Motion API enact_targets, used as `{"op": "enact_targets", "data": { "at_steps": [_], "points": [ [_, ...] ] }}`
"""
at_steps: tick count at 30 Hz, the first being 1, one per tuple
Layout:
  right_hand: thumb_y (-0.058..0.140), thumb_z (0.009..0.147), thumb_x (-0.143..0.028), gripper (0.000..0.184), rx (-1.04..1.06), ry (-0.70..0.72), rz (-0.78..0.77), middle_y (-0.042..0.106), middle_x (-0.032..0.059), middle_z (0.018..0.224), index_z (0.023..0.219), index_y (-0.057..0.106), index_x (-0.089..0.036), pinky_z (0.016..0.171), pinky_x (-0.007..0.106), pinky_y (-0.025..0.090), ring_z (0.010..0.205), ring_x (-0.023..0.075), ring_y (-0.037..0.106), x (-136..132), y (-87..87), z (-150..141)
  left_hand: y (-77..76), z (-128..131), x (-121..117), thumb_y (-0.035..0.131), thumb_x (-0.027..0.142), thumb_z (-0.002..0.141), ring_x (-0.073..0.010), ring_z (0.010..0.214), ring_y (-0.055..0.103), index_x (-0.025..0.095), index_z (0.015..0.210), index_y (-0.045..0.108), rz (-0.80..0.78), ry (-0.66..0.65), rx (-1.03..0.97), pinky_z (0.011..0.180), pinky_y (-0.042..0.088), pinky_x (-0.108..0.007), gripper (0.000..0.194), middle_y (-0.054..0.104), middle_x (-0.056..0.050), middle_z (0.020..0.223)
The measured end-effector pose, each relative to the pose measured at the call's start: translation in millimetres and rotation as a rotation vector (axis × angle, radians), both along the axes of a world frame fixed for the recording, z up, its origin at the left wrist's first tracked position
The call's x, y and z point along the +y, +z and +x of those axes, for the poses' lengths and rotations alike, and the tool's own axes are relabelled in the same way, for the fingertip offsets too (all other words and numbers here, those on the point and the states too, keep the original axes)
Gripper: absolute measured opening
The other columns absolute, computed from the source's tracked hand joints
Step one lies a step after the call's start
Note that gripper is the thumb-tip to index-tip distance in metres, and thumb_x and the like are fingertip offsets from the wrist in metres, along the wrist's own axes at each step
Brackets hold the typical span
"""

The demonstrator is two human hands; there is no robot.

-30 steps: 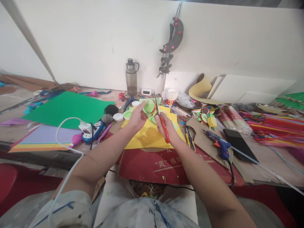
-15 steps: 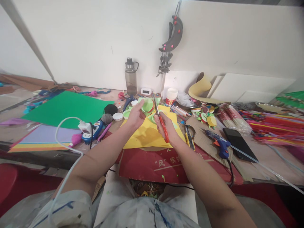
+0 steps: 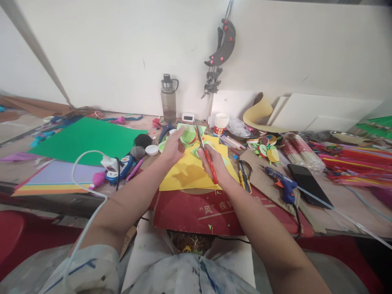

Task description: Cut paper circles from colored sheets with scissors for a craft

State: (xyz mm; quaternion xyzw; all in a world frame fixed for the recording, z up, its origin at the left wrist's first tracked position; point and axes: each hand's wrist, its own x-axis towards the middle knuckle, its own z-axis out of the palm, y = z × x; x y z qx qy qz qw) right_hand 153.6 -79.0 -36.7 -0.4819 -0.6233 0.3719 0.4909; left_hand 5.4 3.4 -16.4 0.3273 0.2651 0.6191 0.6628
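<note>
My left hand (image 3: 173, 148) pinches a light green paper piece (image 3: 188, 134) with a curved red edge, held up over the table. My right hand (image 3: 214, 163) grips red-handled scissors (image 3: 206, 153), whose blades point up and away and meet the green piece at its right side. Both hands hover above a yellow paper sheet (image 3: 190, 173) that lies on a red printed sheet (image 3: 211, 212).
A green sheet (image 3: 82, 139) and stacked coloured sheets (image 3: 55, 179) lie left, with a white charger and cable (image 3: 110, 164). A water bottle (image 3: 168, 100) and a paper cup (image 3: 221, 123) stand by the wall. Right of my hands: utility knife (image 3: 243, 177), blue glue gun (image 3: 283, 185), black phone (image 3: 309, 185).
Both hands with the green piece and scissors have drifted slightly up and away; the green piece has turned a little in my left fingers.
</note>
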Motion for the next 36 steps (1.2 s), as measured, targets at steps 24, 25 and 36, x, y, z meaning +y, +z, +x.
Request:
{"op": "enact_targets", "data": {
  "at_steps": [24,25,36],
  "points": [
    [0.049,0.088,-0.089,0.064,-0.103,-0.063,0.068,0.045,-0.0034,0.061,0.083,0.047,-0.025,0.054,0.03,0.036,0.056,0.0148,0.044,-3,6.4,-1,4.5,0,-5,0.082,0.055,0.089,-0.0183,0.082,0.079,0.019,0.094,0.076,-0.086,0.013,0.078,0.075,0.06,-0.027,0.037,0.083,-0.004,0.09],
    [0.049,0.088,-0.089,0.064,-0.095,-0.047,0.049,0.045,-0.0037,0.061,0.084,0.048,-0.025,0.053,0.03,0.036,0.055,0.0149,0.044,-3,5.8,-1,4.7,0,-4,0.082,0.053,0.09,-0.0181,0.081,0.079,0.019,0.094,0.076,-0.097,0.026,0.073,0.074,0.06,-0.026,0.035,0.082,-0.004,0.089],
    [0.056,0.093,-0.078,0.053,-0.021,0.034,0.023,0.038,-0.0064,0.065,0.087,0.045,-0.027,0.05,0.027,0.037,0.052,0.0132,0.04,10,-13.8,2,5.9,-7,2,0.082,0.029,0.09,-0.0184,0.082,0.079,0.016,0.088,0.078,0.031,-0.014,0.036,0.077,0.062,-0.027,0.014,0.082,-0.005,0.09]
  ]
}}
